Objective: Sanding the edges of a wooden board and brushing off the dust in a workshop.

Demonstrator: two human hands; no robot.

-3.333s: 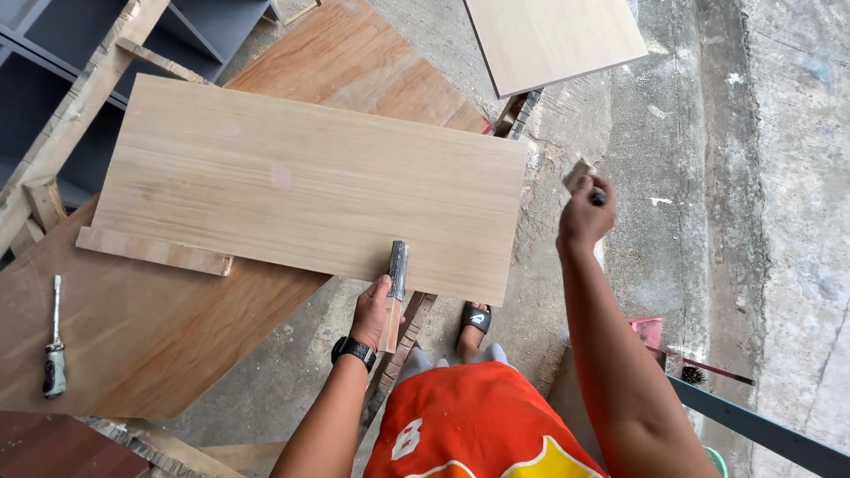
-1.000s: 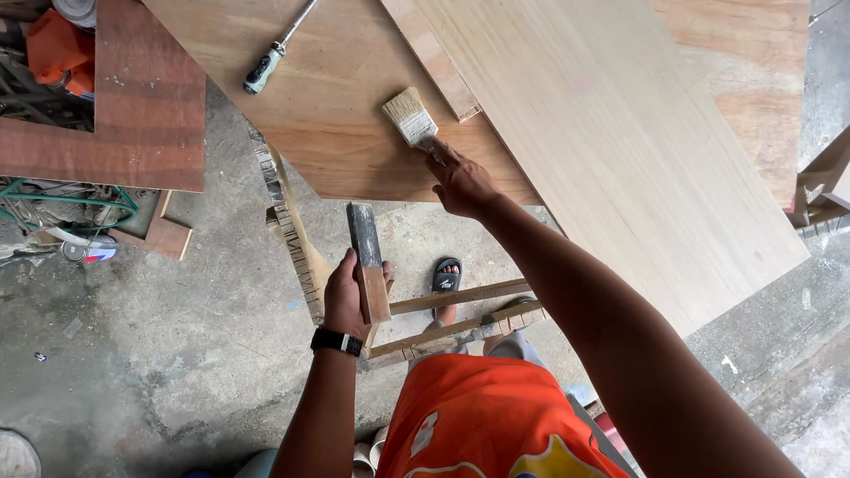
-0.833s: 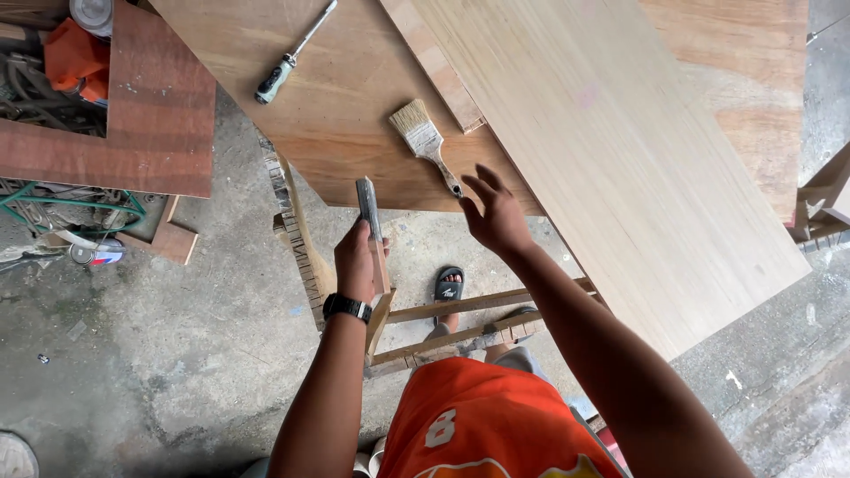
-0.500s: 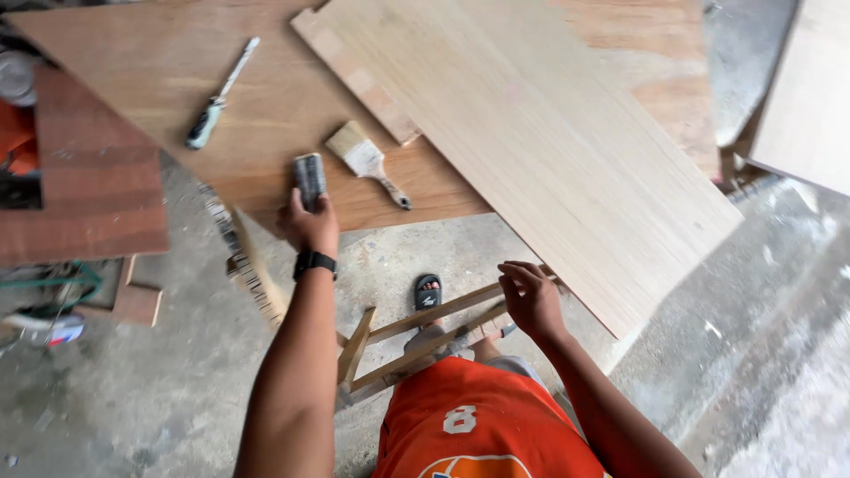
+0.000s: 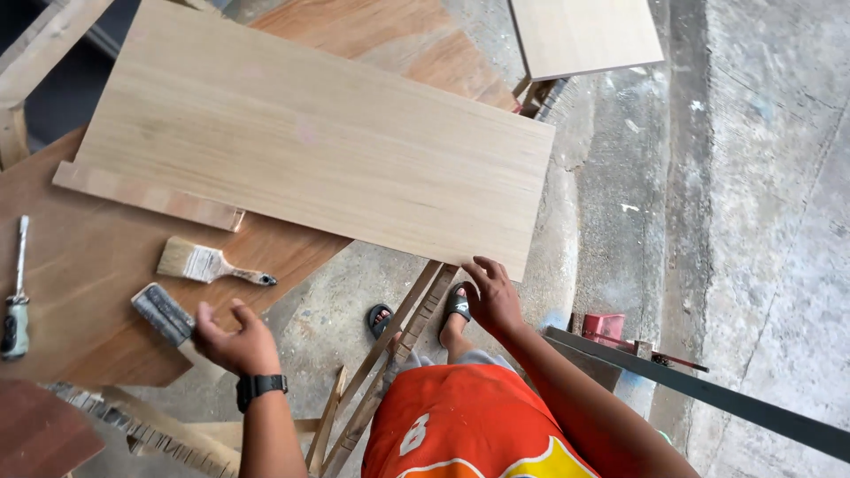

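Note:
A long pale wooden panel lies across a reddish plywood sheet. My left hand grips a grey sanding block at the near edge of the plywood. A paintbrush with a wooden handle lies loose on the plywood just beyond that hand. My right hand is empty with fingers spread, right below the near right corner of the pale panel, apart from it.
A screwdriver lies at the far left of the plywood. A thin wood strip sits along the panel's near edge. Wooden slats lean by my sandalled feet. A second pale board lies on the concrete beyond; a dark metal bar crosses at right.
The brush was set down on the plywood and my right hand came away empty. My left hand carried the sanding block onto the plywood edge. The view swung right.

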